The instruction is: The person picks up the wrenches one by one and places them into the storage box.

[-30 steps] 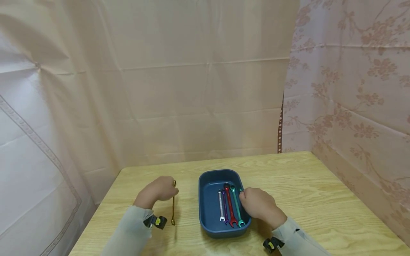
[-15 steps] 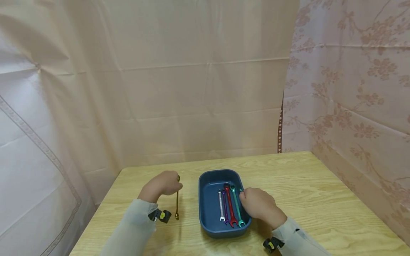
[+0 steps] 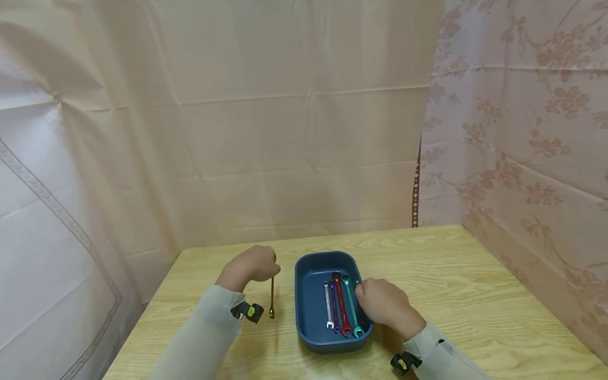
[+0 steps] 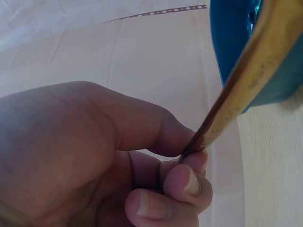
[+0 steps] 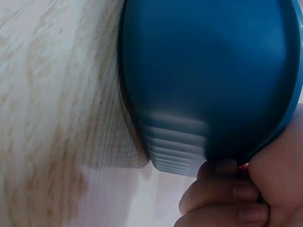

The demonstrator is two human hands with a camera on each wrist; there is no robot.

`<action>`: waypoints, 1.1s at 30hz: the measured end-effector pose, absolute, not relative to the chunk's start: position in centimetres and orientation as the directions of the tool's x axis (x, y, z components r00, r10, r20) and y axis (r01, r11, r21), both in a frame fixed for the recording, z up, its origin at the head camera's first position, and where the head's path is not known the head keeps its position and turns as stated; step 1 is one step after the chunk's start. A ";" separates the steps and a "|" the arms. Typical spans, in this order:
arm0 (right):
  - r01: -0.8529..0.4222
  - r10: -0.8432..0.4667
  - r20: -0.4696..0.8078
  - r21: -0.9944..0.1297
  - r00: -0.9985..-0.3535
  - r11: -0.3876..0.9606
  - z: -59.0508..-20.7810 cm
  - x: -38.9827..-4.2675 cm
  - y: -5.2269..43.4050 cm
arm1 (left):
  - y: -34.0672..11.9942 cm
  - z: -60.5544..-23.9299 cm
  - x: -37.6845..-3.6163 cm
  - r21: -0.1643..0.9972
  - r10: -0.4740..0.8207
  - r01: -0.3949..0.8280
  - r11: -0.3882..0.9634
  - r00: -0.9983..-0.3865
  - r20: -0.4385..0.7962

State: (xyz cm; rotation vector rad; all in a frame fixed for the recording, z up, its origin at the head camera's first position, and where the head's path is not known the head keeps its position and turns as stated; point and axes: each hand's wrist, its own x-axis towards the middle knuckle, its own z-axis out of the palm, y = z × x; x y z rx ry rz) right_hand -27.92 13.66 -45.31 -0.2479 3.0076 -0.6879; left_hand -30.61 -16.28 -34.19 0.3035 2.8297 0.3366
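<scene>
Left of the bin, my left hand (image 3: 254,264) pinches a gold combination wrench (image 3: 272,295) near its upper end, so it hangs down above the table. In the left wrist view the wrench shaft (image 4: 246,75) runs up from between thumb and fingertips. The dark blue plastic bin (image 3: 331,347) stands on the table, its right rim gripped by my right hand (image 3: 386,305). Inside, side by side, lie a silver wrench (image 3: 328,306), a purple wrench (image 3: 334,311), a red wrench (image 3: 340,303) and a green wrench (image 3: 351,306). A bit of green shows beside the right hand, mostly hidden.
The light wood table (image 3: 446,274) extends on both sides of the bin. A beige curtain (image 3: 285,158) hangs behind its far edge, and a flower-patterned cloth (image 3: 532,158) hangs on the right. White cloth (image 3: 47,221) hangs on the left.
My left hand has moved right and slightly away from me, carrying the gold wrench closer to the bin. The right hand and the bin stay in place.
</scene>
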 end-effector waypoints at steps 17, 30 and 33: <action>-0.140 -0.159 -0.010 -0.424 -0.987 0.895 -45.2 -27.9 13.7 | -14.5 -33.7 -31.4 0.266 0.260 0.191 0.945 -0.931 -0.255; -0.142 -0.162 -0.010 -0.427 -0.987 0.893 -45.5 -28.1 13.6 | -12.3 -34.1 -32.0 0.261 0.267 0.202 0.944 -0.932 -0.243; -0.141 -0.161 -0.010 -0.429 -0.987 0.892 -45.5 -28.1 13.6 | -11.8 -34.3 -32.0 0.260 0.261 0.199 0.945 -0.937 -0.232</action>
